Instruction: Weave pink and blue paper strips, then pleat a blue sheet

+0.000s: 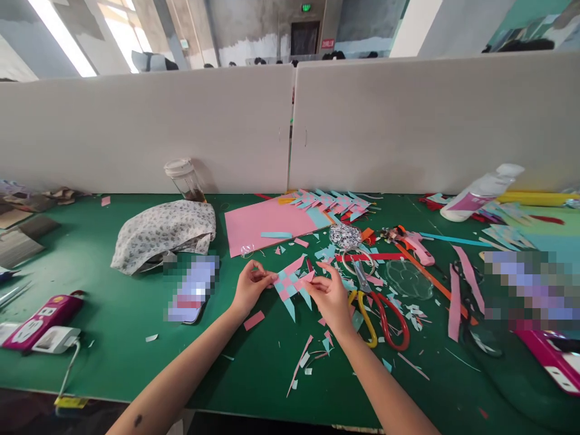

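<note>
Between my two hands is a small woven paper piece (288, 284) in a pink and light blue checker, with pointed strip ends hanging down. My left hand (252, 288) pinches its left edge between thumb and fingers. At its right side, my right hand (330, 296) pinches a pink strip end, other fingers partly spread. Just right of that hand lie scissors with one yellow and one red handle (389, 321). Behind, several similar woven pieces (335, 202) rest on and beside a pink paper sheet (254, 225). Paper scraps (307, 361) are strewn around.
A pink glue gun (417, 246) and a clear bottle (480, 193) stand or lie to the right. On the left are a phone (194, 290), a patterned cloth bag (165, 235), a lidded jar (185, 179) and a power strip (43, 321). A white partition (149, 133) closes off the back.
</note>
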Demonstrator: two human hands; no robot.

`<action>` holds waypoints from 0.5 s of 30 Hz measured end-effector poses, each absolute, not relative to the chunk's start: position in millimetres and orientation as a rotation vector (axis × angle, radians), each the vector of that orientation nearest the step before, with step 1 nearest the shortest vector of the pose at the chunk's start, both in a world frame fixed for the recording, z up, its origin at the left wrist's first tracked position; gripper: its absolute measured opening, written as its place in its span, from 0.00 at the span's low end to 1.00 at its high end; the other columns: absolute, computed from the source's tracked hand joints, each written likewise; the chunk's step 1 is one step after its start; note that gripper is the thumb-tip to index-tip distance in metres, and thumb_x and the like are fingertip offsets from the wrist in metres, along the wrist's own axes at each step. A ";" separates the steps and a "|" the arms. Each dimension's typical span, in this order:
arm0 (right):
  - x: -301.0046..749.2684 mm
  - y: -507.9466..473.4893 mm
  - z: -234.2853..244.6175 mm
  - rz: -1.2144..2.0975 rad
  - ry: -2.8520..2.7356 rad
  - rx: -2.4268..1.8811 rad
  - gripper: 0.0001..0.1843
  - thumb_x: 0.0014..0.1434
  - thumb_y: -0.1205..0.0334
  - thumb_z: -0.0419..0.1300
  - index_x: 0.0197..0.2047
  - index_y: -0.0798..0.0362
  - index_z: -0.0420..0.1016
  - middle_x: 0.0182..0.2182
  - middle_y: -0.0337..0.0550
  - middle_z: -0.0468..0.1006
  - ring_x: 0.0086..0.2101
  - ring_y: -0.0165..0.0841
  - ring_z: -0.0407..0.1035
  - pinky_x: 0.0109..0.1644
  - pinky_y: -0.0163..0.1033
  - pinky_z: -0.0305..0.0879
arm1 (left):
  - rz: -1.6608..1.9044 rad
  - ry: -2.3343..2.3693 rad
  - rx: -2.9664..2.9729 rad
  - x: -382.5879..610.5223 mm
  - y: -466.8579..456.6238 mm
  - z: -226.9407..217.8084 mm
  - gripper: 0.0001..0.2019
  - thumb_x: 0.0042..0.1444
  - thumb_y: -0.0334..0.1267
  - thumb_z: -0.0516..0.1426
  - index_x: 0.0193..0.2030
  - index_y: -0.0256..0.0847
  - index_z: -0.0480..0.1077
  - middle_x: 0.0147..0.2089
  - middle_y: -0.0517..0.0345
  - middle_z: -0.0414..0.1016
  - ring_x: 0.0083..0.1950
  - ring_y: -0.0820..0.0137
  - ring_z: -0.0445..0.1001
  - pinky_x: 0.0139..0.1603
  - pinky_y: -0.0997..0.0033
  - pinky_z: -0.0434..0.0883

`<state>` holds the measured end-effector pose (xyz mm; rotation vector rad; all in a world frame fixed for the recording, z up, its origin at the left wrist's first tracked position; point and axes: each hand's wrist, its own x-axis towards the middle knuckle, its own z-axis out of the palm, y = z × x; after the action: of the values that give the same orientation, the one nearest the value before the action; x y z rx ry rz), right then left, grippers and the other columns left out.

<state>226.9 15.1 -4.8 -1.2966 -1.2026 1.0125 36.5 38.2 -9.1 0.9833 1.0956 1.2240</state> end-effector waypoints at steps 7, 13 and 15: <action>239.6 24.2 4.3 0.779 -1.023 -1.259 0.21 0.46 0.56 0.66 0.43 0.53 0.69 0.30 0.43 0.78 0.31 0.35 0.74 0.38 0.42 0.71 | 1.337 1.161 0.995 31.6 37.3 -0.3 0.16 0.45 0.43 0.63 0.31 0.40 0.60 0.27 0.64 0.70 0.29 0.76 0.73 0.31 0.77 0.70; 312.8 24.0 27.3 0.337 -0.635 -1.164 0.20 0.43 0.57 0.68 0.39 0.52 0.68 0.35 0.41 0.75 0.39 0.34 0.72 0.52 0.50 0.64 | 1.151 1.178 1.362 8.0 -3.2 37.4 0.09 0.48 0.41 0.61 0.32 0.40 0.68 0.33 0.58 0.72 0.36 0.71 0.72 0.36 0.74 0.70; 337.5 12.7 27.8 0.282 -0.549 -1.150 0.22 0.39 0.57 0.69 0.38 0.51 0.69 0.32 0.38 0.75 0.37 0.35 0.72 0.53 0.53 0.63 | 0.892 1.154 1.530 5.8 -30.6 46.8 0.07 0.51 0.42 0.59 0.31 0.41 0.71 0.32 0.57 0.73 0.35 0.71 0.72 0.36 0.74 0.70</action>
<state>337.5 12.7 27.8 -1.1496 -0.5492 0.2821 5.8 -30.6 46.8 1.5302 1.1540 0.8918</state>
